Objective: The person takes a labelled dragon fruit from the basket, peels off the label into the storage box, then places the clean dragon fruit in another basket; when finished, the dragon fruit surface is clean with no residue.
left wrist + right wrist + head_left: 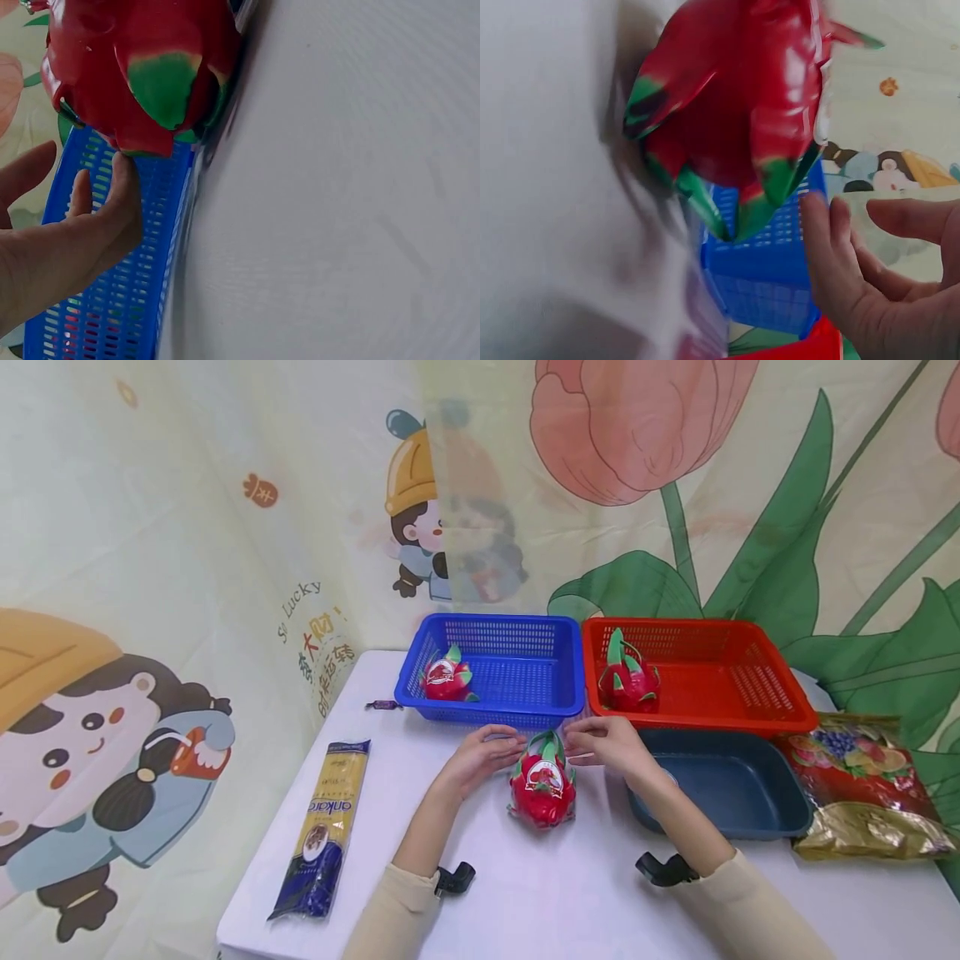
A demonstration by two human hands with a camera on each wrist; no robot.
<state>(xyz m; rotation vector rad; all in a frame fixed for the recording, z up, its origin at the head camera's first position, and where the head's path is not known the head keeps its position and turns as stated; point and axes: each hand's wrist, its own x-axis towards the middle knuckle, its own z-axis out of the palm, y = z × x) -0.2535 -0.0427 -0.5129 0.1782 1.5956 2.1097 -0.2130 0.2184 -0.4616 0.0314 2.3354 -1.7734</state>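
Note:
A red dragon fruit (pixel 543 792) with green leaf tips and a round white label sits on the white table between both hands. My left hand (pixel 486 758) is at its upper left, fingers relaxed and fingertips right beside the leaves. On the other side my right hand (pixel 609 747) hovers with loosely bent fingers near the green crown. Neither hand grips anything. In the left wrist view the fruit (pixel 150 67) fills the top, just beyond the fingertips; in the right wrist view the fruit (pixel 727 97) lies off the fingers of that hand.
Behind stand a blue basket (pixel 525 681) and a red basket (pixel 720 685), each with one dragon fruit. A dark blue tub (pixel 735 793) is at right beside a red-gold bag (pixel 862 785). A pasta packet (pixel 322 831) and a small purple-wrapped candy (pixel 384 704) lie at left.

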